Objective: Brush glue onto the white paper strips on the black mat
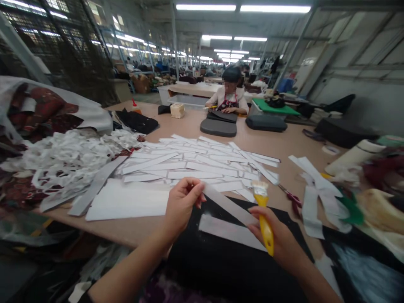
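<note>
My left hand [181, 202] pinches one end of a long grey-white strip [229, 205] and holds it slanted above a black mat [221, 261]. My right hand [277, 240] grips the yellow handle of a small brush [262, 212] with its bristles up, and its fingers touch the strip's lower end. A second pale strip [229, 231] lies flat on the black mat just below the held one.
Many white strips [195, 162] cover the wooden table [274, 141]. A tangle of white offcuts [63, 158] lies at the left, and red-handled scissors [292, 198] at the right. A person [229, 99] sits at the far side with dark pads [218, 126].
</note>
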Demonstrator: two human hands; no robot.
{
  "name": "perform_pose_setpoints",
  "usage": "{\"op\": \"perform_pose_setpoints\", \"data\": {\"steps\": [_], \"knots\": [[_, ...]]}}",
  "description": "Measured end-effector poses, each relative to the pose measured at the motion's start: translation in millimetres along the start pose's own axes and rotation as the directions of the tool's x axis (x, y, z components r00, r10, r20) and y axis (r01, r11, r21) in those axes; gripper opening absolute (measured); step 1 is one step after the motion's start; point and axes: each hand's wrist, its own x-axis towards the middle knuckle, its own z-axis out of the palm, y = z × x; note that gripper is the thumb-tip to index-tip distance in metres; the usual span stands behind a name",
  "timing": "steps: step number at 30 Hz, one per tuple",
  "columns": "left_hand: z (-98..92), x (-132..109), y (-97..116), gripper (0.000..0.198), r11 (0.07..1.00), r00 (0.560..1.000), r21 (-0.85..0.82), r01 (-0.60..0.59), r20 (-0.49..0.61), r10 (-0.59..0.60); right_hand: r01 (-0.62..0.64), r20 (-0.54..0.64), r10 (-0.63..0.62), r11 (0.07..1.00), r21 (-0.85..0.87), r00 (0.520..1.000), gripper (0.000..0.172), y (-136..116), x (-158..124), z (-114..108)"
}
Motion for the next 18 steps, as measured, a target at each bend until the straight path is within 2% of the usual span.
{"op": "perform_pose_setpoints", "data": {"steps": [2,4,6,8,11,14,18], "knots": [[-3.7,-1.0,-28.1,0.024,0.987,0.988,0.06,0.152,-0.001,-0.152,-0.122,0.043,0.124,0.991,-0.056,0.991,0.026,27.3,-25.1,-16.7],[-8.3,-5.3,-56.8,0.027,0.93,0.956,0.242,0.276,0.03,-0.291,-0.238,0.053,0.243,0.968,-0.084,0.969,0.03,55.3,-47.4,-30.6],[-12.7,-10.6,-81.2,0.026,0.855,0.926,0.408,0.321,0.054,-0.374,-0.334,0.029,0.339,0.937,-0.097,0.94,0.034,79.9,-64.2,-39.1],[-16.2,-14.5,-98.6,0.021,0.809,0.917,0.502,0.307,0.074,-0.393,-0.394,-0.005,0.396,0.913,-0.105,0.918,0.036,97.4,-74.5,-41.2],[-20.6,-15.9,-111.9,0.014,0.757,0.915,0.603,0.252,0.106,-0.389,-0.422,-0.059,0.418,0.9,-0.108,0.907,0.033,108.9,-78.8,-34.8],[-24.2,-14.4,-116.3,0.012,0.693,0.901,0.691,0.208,0.141,-0.411,-0.414,-0.134,0.399,0.903,-0.114,0.907,0.03,111.2,-77.6,-24.5],[-26.9,-12.2,-119.0,0.012,0.611,0.871,0.766,0.199,0.147,-0.468,-0.442,-0.128,0.427,0.887,-0.135,0.895,0.034,115.6,-79.2,-14.7]]}}
